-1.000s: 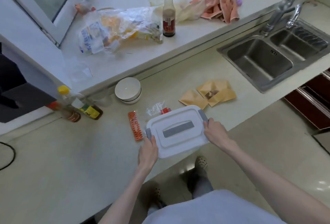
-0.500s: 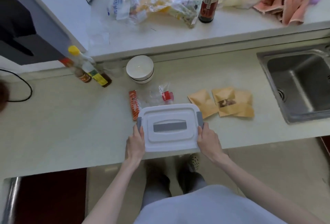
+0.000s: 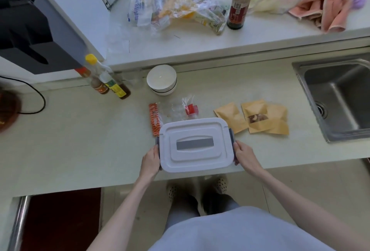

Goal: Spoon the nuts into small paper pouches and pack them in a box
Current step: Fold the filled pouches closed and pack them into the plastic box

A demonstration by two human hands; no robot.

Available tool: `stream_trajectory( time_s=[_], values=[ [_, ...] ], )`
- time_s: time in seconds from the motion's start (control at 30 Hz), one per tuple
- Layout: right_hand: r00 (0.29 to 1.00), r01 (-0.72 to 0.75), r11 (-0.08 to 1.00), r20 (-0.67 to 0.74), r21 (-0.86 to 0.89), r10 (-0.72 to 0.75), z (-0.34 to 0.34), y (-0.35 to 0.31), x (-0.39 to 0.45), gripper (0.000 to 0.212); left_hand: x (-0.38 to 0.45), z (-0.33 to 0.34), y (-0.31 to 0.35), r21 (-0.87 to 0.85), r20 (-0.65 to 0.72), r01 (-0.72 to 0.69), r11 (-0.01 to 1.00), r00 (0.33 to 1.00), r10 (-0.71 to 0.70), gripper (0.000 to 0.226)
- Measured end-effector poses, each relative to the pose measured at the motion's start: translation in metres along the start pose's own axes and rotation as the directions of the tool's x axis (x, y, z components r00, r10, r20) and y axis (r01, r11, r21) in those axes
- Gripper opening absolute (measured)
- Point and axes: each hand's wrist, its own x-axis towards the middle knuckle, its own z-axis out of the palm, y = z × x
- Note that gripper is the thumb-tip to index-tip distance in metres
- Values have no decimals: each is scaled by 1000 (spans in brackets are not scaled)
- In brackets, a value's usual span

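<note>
I see the lidded white box (image 3: pixel 195 144) at the counter's (image 3: pixel 80 146) near edge, long axis left-right, grey handle strip parallel. My left hand (image 3: pixel 150 162) and right hand (image 3: pixel 244 155) grip its ends. Paper pouches (image 3: pixel 254 117) lie just right.

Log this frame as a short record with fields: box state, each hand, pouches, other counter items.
box: white lidded box, lid on, at the counter's front edge
left hand: left hand holds the box's left end by the grey latch
right hand: right hand holds the right end
pouches: brown paper pouches lie right of the box, outside it; one shows nuts through a window
other items: white bowl behind the box; clear nut bag beside it; sink at right
</note>
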Motion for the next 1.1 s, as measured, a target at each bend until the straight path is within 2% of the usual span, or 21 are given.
stream_trajectory(
  time_s=[0.07, 0.1, 0.2, 0.27, 0.33, 0.53, 0.73, 0.87, 1.0, 1.1],
  values=[
    [1000, -9, 999, -15, -41, 8, -8, -6, 4, 25, -1, -3, 1, 38, -12, 3, 999, 1000, -2, 36],
    [998, 11, 997, -69, -72, -16, -11, -9, 4, 20, -2, -5, 2, 88, -48, -7, 996, 999, 12, 32],
    [954, 140, 976, -241, -166, -177, -15, -20, -1, 10, -5, -13, 9, 207, -204, -43, 977, 975, 86, 26],
    [958, 174, 962, -189, -212, -215, -14, -26, -5, 14, -8, -15, 14, 228, -221, -83, 970, 966, 135, 20],
    [978, 139, 946, -109, -293, -177, -10, -30, -6, 15, -11, -14, 16, 258, -170, -107, 960, 973, 154, 20],
    [994, 39, 890, -69, -454, -80, -2, -44, -7, 30, -12, -9, 23, 229, -109, -85, 970, 988, 113, 35],
    [1000, 10, 776, 22, -631, 5, -7, -62, -11, 33, -14, -17, 34, 213, -108, -186, 959, 971, 212, 29],
    [998, 57, 732, 16, -679, -63, -2, -85, -13, 24, -13, -32, 39, 145, -174, -223, 964, 953, 247, 22],
    [978, 132, 794, -55, -593, -204, 17, -116, -9, 17, -3, -65, 27, 90, -237, -198, 976, 948, 214, 31],
    [959, 202, 770, -36, -606, -280, 48, -144, -4, 22, 1, -94, 4, -8, -288, -165, 986, 945, 156, 35]
  ],
)
